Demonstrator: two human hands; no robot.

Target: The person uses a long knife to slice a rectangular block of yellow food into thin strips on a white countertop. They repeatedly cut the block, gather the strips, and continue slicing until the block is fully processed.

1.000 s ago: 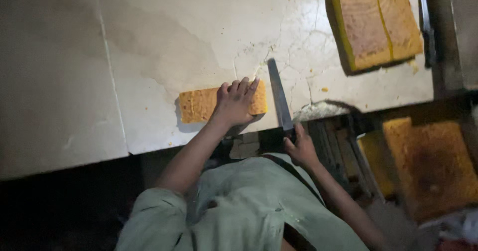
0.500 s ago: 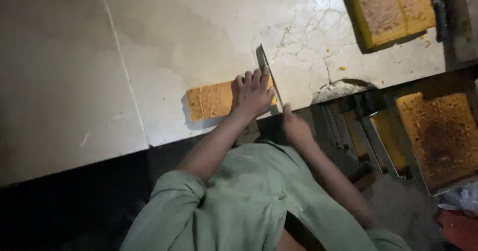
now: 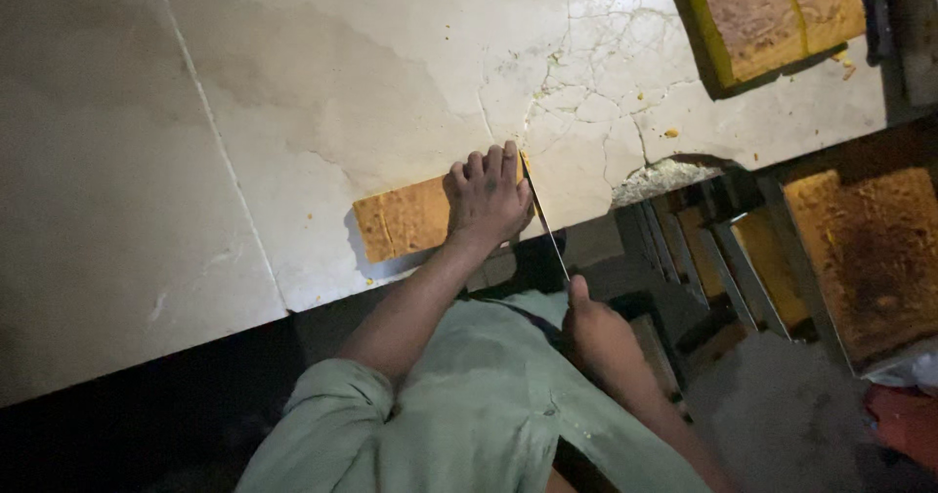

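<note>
Left hand (image 3: 486,200) presses flat on the cake slab (image 3: 403,219); right hand (image 3: 598,335), grip closed on the knife (image 3: 544,221), risks nicking fingertips just beside the blade.

Cracked pale stone counter (image 3: 342,83) bears two cake slabs (image 3: 405,219) (image 3: 772,9).

place: likely a bakery — cracked stone counter (image 3: 293,92) | sponge cake slabs (image 3: 772,14) | baking tray (image 3: 860,258)

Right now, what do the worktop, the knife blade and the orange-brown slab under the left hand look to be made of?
Pale cracked worktop: stone or tile, matte and stained, with branching cracks and a seam line. Thin long knife blade: probably metal, seen edge-on with a dull sheen. Orange-brown rectangular slab: likely sponge cake, its browned top porous, with crumbs nearby.
</note>
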